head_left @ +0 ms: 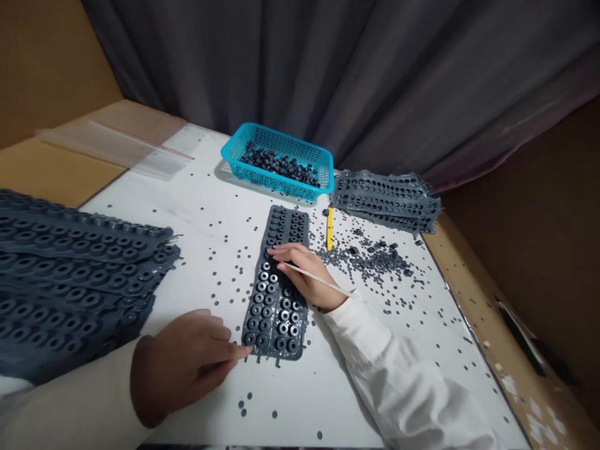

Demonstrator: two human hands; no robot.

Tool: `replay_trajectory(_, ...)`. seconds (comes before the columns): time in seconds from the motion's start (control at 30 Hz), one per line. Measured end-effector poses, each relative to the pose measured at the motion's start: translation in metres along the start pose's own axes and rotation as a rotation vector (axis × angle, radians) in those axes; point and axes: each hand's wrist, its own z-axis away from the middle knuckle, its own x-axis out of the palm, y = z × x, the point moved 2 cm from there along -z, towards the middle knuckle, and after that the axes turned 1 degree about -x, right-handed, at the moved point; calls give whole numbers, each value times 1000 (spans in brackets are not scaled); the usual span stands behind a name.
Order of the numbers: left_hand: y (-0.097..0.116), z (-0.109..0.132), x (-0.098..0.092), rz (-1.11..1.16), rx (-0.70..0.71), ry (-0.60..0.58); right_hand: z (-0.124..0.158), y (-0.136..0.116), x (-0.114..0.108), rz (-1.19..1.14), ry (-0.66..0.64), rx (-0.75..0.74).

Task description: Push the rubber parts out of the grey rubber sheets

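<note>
A dark grey moulded rubber sheet (268, 310) with rows of raised rings lies lengthwise before me on the white table. At its near left corner is my left hand (192, 359), index fingertip on the edge and the other fingers curled in. My right hand (307, 275) rests over the sheet's middle, closed around a thin white stick (319, 279) that slants back toward the wrist. The stick's working tip is hard to make out, and the rings beneath this hand are hidden.
More ringed rubber sheets (84, 269) are piled at left. A blue basket (276, 181) of small dark parts stands behind, beside stacked sheets with holes (384, 194). A yellow tool (329, 229) and many small black discs (384, 257) lie right; clear plastic bags (140, 150) lie back left.
</note>
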Motion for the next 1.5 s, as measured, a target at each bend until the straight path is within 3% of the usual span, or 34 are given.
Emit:
replay_trajectory(0.23,-3,0,2,46,10,-21,-4,9,-7,147,201,44)
replay_trajectory(0.4,-2,-2,0,28,22,-9,-5,6,-5,9,60,15)
replay_trajectory(0.57,-1,-1,1,30,9,-25,-6,8,-2,38,38,22)
replay_trajectory(0.63,-2,-1,2,39,-1,-35,-8,11,-2,83,55,15)
replay_trajectory(0.8,-2,-1,2,37,-6,-49,-15,23,-10,166,244,95)
replay_trajectory(1.0,-1,-2,0,25,13,-24,-22,31,-9,13,113,95)
replay_trajectory(1.2,-2,1,2,33,10,8,-24,35,-6,81,76,53)
replay_trajectory(1.5,0,-1,1,30,11,-12,-29,43,-11,98,200,160)
